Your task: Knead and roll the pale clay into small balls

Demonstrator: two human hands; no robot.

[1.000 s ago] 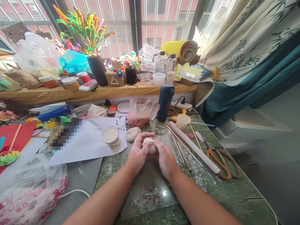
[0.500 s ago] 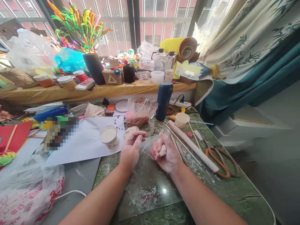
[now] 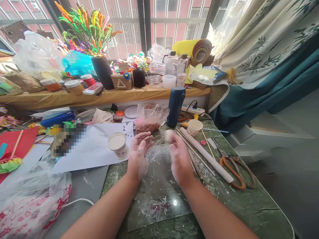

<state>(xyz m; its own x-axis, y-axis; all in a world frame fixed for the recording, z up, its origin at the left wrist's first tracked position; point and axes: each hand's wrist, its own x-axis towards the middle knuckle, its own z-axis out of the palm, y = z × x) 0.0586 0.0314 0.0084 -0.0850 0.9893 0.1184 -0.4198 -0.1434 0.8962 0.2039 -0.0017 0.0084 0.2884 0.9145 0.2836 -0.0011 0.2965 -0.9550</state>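
Observation:
My right hand (image 3: 179, 159), blurred by motion, is raised with a small pale lump of clay or dough (image 3: 168, 135) at its fingertips. Opposite it, my left hand (image 3: 138, 154) is open, its fingers slightly curled and dusted with white powder. A gap separates the two hands. Below them lies a clear sheet (image 3: 159, 186) smeared with white residue. A paper cup of white powder (image 3: 117, 142) stands to the left of my left hand. Right of my right hand are a pale rolling pin (image 3: 206, 156) and some thin sticks (image 3: 195, 151).
Scissors with orange handles (image 3: 233, 172) lie at the right. A second paper cup (image 3: 194, 127) and a dark blue bottle (image 3: 175, 108) stand behind the hands, beside a plastic bag of brown material (image 3: 149, 121). White paper (image 3: 87, 146) and a crumpled plastic bag (image 3: 37, 196) lie left.
My right hand has risen and turned, bringing the lump from its palm side up to the fingertips. The left hand has opened a little and shifted slightly. The view has moved slightly.

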